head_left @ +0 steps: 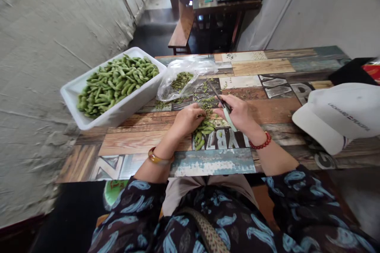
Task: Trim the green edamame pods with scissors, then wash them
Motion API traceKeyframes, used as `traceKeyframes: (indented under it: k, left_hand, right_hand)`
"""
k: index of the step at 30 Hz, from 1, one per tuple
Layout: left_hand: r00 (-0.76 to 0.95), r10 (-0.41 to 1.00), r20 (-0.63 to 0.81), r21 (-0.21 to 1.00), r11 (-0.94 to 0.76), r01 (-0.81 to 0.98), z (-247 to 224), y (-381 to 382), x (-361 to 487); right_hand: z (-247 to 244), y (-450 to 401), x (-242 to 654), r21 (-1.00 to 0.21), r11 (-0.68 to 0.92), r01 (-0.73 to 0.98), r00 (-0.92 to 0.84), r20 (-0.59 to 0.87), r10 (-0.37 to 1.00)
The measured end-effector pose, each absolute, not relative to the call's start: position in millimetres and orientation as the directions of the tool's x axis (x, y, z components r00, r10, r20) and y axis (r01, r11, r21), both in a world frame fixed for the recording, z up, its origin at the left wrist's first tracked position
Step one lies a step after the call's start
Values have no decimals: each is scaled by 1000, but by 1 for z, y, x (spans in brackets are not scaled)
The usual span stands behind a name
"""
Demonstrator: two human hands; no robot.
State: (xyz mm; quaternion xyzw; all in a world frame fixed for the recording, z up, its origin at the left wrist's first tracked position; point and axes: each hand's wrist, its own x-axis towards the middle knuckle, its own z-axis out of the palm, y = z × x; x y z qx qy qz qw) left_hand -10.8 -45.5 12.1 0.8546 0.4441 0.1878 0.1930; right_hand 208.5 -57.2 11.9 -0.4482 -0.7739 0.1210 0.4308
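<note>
My left hand [189,119] is closed, its fingertips pinched just above a small pile of green edamame pods [204,131] on the table. What lies between those fingertips is hidden. My right hand [239,112] grips what look like scissors [228,118], with a pale green handle and dark blades pointing away to the upper left. Small green trimmings [204,104] are scattered around and beyond both hands. Behind them a clear plastic bag [166,87] lies open with more trimmings inside. To the left, a white plastic tub [118,120] is heaped with edamame pods [118,83].
A white cap [344,114] rests on the right side of the patchwork-patterned table [133,142], with a black box [347,73] behind it. A rough wall [59,27] runs along the left. Farther off are a wooden bench [182,27] and a second, cluttered table [228,6].
</note>
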Motion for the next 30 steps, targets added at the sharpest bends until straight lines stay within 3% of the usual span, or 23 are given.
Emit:
traceKeyframes:
  k: [4,8,12,15,18,23,30]
  left_hand:
    - [524,838,153,498,-523,691,13,-44,-14]
    - [422,878,226,748,-434,502,17,-40,-17]
    - [289,951,108,976,-157,150,23,-42,-18]
    - [257,966,-24,995,49,-91,25,-45,-17]
    - [266,957,-119,959,180,-218,26,-46,-15]
    - [214,975,-54,960,109,-256,26,-46,-15]
    - [208,973,103,989,-77,-130,20,-44,-16]
  right_hand:
    - [12,-57,209,-584,567,581,-237,545,804]
    - [13,-57,209,-583,575,574,-246,547,800]
    - [14,-59,208,-575,577,580,-249,549,798]
    - [14,-61,207,-558,581,593,-265,546,795]
    - [13,-62,208,-530,604,596,-307,545,780]
    - [13,-64,208,-543,642,541,-429,478,766]
    - [12,-65,208,-547,623,558,-454,428,782]
